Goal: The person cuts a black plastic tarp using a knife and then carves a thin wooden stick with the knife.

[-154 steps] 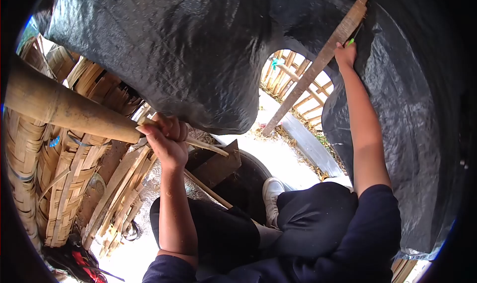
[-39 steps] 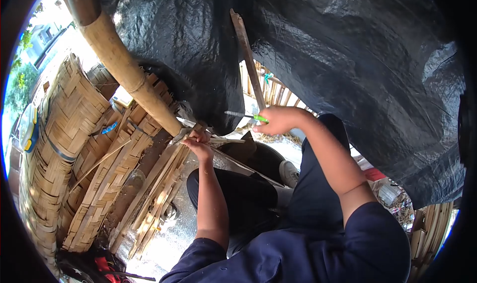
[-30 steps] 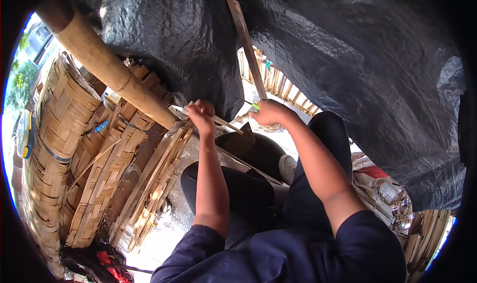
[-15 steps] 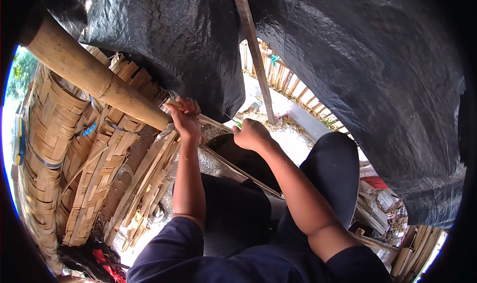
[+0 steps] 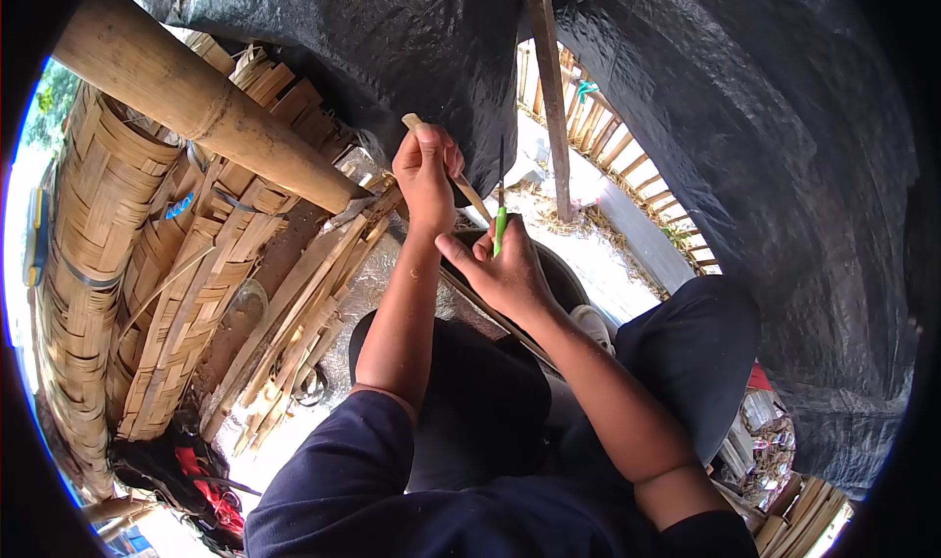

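Note:
My left hand [image 5: 425, 185] is closed around a thin bamboo strip [image 5: 474, 199], its upper end poking out above my thumb. From there the strip slants down to the right, toward my other hand. In my right hand [image 5: 512, 276] is a knife with a bright green handle [image 5: 501, 228], its narrow dark blade [image 5: 502, 166] pointing up. The blade stands to the right of the strip, apart from it. Below my right hand, a dark round tub [image 5: 561, 276] shows partly between my legs.
A thick bamboo pole [image 5: 211, 107] slants in from the upper left. Beneath it lie woven bamboo rolls [image 5: 113, 225] and a pile of split bamboo [image 5: 314, 313]. Black plastic sheeting [image 5: 686, 87] hangs ahead and right, with a wooden post [image 5: 551, 97] and a bamboo fence [image 5: 618, 146] beyond.
The view has shifted. My left hand has come up and right with the strip, now tilted more steeply. The knife has turned upright, and my right hand sits lower beside my left forearm.

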{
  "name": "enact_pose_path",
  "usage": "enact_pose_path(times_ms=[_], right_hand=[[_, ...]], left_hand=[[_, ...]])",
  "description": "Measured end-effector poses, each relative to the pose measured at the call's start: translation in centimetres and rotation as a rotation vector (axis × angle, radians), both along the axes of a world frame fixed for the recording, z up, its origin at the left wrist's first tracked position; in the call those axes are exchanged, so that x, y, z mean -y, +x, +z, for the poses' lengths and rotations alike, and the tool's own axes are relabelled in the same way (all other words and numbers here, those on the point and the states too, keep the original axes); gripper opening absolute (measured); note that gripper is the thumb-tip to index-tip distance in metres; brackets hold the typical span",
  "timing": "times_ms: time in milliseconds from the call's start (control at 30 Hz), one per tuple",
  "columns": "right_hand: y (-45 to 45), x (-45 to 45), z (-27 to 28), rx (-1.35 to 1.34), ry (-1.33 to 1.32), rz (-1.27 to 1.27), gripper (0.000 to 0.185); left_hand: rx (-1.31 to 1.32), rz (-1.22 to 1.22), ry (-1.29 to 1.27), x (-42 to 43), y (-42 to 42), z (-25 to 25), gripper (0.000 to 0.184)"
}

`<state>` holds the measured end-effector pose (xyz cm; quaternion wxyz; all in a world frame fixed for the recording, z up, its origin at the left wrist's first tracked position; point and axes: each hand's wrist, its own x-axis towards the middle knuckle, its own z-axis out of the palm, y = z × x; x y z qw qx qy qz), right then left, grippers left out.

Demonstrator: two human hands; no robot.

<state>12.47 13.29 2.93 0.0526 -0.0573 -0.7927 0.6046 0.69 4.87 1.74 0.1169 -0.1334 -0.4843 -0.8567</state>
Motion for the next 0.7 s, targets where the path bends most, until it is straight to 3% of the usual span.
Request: enact_pose_path(times_ms=[233, 300, 367, 433, 533, 700], right_hand=[[1.0, 2.1, -1.2, -0.070, 0.010, -0.023, 0.071], [0.8, 2.2, -1.6, -0.157, 0.156, -0.006, 0.074], [0.4, 1.8, -1.4, -0.033, -0.057, -0.128, 0.066], [-0.2, 1.4, -3.0, 0.013, 0.048, -0.341, 0.057], [-0.1, 1.1, -3.0, -0.009, -0.122, -0.292, 0.063], [2.0, 3.7, -3.5, -0.252, -0.089, -0.021, 0.079]], left_hand=[[-0.006, 0.063, -0.058, -1.0, 0.8, -0.3, 0.038], [-0.006, 0.078, -0.094, -0.9, 0.7, -0.4, 0.037], [-0.003, 0.046, -0.026, -0.7, 0.4, -0.3, 0.037], [0.007, 0.044, -0.025, -0.3, 0.1, -0.4, 0.037], [0.028, 0.123, 0.004, -0.1, -0.3, -0.5, 0.037], [0.016, 0.178, 0.011, -0.4, -0.2, -0.5, 0.035]])
